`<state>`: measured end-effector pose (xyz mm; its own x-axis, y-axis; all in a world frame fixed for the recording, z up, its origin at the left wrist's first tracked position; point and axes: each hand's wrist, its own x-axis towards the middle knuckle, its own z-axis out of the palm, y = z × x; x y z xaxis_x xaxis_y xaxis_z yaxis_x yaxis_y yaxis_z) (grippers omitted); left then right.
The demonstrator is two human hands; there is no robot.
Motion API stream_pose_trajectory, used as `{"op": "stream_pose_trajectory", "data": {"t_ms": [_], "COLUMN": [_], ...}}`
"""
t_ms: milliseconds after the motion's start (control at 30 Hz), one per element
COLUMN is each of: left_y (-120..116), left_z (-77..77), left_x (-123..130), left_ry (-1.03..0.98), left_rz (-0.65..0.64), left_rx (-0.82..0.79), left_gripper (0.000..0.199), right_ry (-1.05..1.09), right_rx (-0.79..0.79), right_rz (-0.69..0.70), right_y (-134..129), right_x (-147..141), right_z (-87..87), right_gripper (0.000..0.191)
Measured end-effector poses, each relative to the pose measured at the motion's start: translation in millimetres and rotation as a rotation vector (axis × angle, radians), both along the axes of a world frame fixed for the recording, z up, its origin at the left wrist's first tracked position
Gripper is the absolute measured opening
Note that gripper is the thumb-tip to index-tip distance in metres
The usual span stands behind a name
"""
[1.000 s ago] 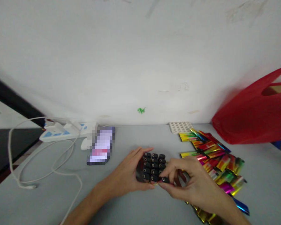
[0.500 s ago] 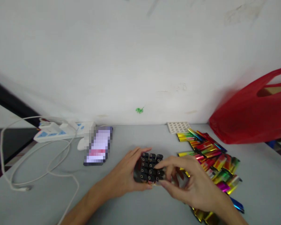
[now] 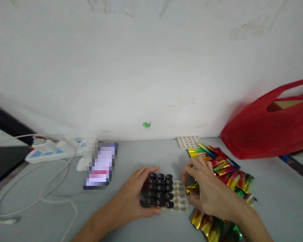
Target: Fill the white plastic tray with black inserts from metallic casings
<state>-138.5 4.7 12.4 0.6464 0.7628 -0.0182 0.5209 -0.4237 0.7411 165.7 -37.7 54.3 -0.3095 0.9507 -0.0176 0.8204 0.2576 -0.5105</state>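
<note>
My left hand (image 3: 135,193) is wrapped round the left end of a pale slotted tray (image 3: 179,196). Black-topped pieces (image 3: 160,187), each with a small round mark on top, stand in rows in the tray's left part, while pale slots show on its right. Just right of the tray, my right hand (image 3: 204,186) curls its thumb and fingers round a shiny gold-and-dark, lighter-like case (image 3: 191,183), partly hidden by the fingers. Beside and beneath that hand lies a loose heap of shiny multicoloured cases (image 3: 233,178) of similar shape.
A second pale slotted tray (image 3: 189,142) lies against the wall. At the right stands a red bag (image 3: 265,131). On the left are a phone (image 3: 101,166) with a blurred screen, a white power strip (image 3: 50,151) and a looping white cable (image 3: 58,201).
My right hand has moved right, from the black-topped pieces to the heap, and now holds a shiny case. The tray's right slots are uncovered. The whole view has shifted slightly.
</note>
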Motion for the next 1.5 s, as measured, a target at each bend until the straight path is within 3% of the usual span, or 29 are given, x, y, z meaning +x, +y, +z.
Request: {"op": "stream_pose_trajectory", "data": {"t_ms": [167, 333, 733, 867, 967, 1100, 1233, 1367, 1500], "left_y": [0, -1, -1, -3, -2, -1, -1, 0, 0], "left_z": [-1.3, -0.4, 5.1, 10.9, 11.2, 6.7, 3.6, 2.0, -2.1], "left_x": [1, 1, 3, 5, 6, 5, 4, 3, 2], "left_ry": [0.003, -0.008, -0.005, -0.007, -0.020, -0.024, -0.014, -0.020, -0.037], "left_rz": [-0.003, -0.001, -0.007, 0.002, -0.002, -0.012, -0.006, -0.017, -0.025], "left_rx": [0.013, 0.017, -0.002, -0.010, -0.007, 0.000, -0.006, 0.011, 0.046], "left_gripper": [0.108, 0.107, 0.110, 0.105, 0.105, 0.106, 0.108, 0.108, 0.110], "right_ry": [-0.091, -0.146, -0.228, -0.098, 0.194, 0.828, 1.326, 1.564, 1.634], "right_rx": [0.052, 0.109, 0.282, 0.446, 0.476, 0.214, -0.109, -0.465, -0.640], "right_rz": [-0.012, -0.032, -0.068, -0.183, -0.362, -0.549, -0.567, -0.385, -0.262], "right_y": [0, 3, 15, 15, 12, 10, 11, 5, -4], "right_x": [-4, -4, 0, -1, -5, -16, -23, -28, -35], "right_z": [-3.5, -10.0, -25.3, -26.2, -24.2, -21.2, -15.8, -4.6, 1.7], "right_gripper": [0.020, 0.026, 0.013, 0.003, 0.014, 0.030, 0.046, 0.044, 0.044]}}
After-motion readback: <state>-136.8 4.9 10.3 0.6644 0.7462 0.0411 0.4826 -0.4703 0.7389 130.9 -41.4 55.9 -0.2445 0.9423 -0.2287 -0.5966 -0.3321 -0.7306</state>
